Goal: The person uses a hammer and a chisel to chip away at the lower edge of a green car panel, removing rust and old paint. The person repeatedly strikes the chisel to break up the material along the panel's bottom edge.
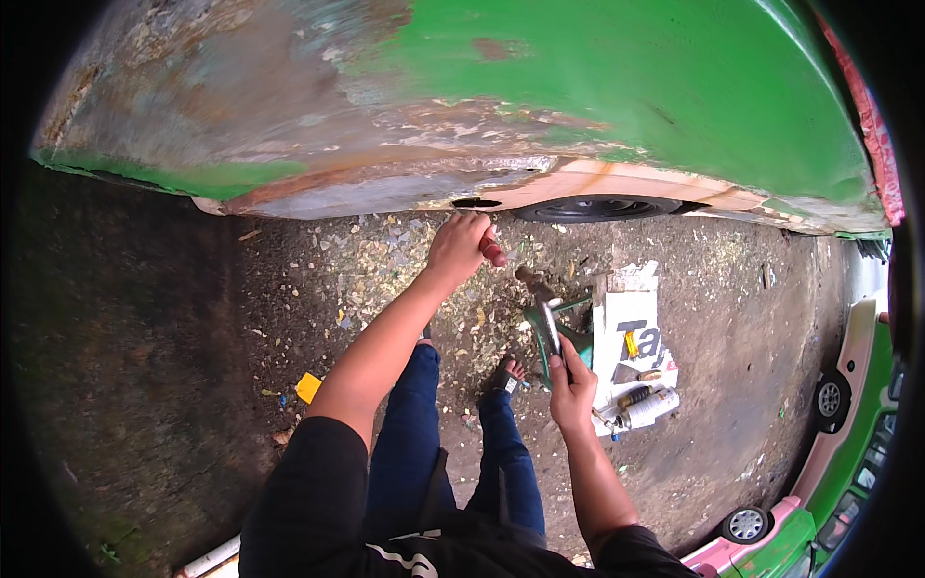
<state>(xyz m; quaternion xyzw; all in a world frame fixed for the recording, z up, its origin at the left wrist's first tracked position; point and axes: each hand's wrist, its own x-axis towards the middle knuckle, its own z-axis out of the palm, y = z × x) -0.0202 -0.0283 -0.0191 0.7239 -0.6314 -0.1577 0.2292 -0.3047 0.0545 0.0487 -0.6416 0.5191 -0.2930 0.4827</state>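
My left hand is closed round a tool with a red handle, right beside the lower edge of a worn green vehicle body. The tool's working end is hidden by the hand and the panel, so its exact kind cannot be told. Just above the fingers, a dark hole opens in the bare, patched panel. In my right hand is a hammer, gripped by its handle. The hammer's head points up toward the red handle but stays apart from it.
A wheel sits under the panel, right of the hole. Paint chips litter the ground. Near my right hand are a green stool, a printed white sheet and a spray can. Another green and pink vehicle stands at right.
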